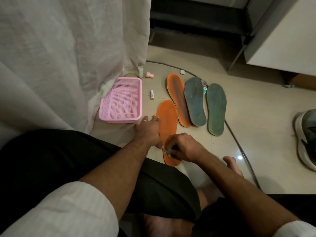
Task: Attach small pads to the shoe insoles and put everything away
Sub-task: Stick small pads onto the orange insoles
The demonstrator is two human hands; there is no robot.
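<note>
Curtain (pixel 68 57) hangs at left, touching basket (pixel 122 101). Near orange insole (pixel 168 127) lies flat on floor (pixel 248 142); three more insoles beyond it. Left hand (pixel 147 130) rests along its left edge, fingers straight. Right hand (pixel 181 147) pinches a small teal piece, probably a pad (pixel 165 152), at the heel end. Battery (pixel 152 94) lies beside basket.

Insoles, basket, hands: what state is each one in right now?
Near orange insole: flat on floor, being worked on.
Far orange insole: flat, untouched.
Two green insoles: flat, untouched.
Pink basket: upright, nothing visible inside.
Left hand: pressing insole edge.
Right hand: pinching small pad.
</note>
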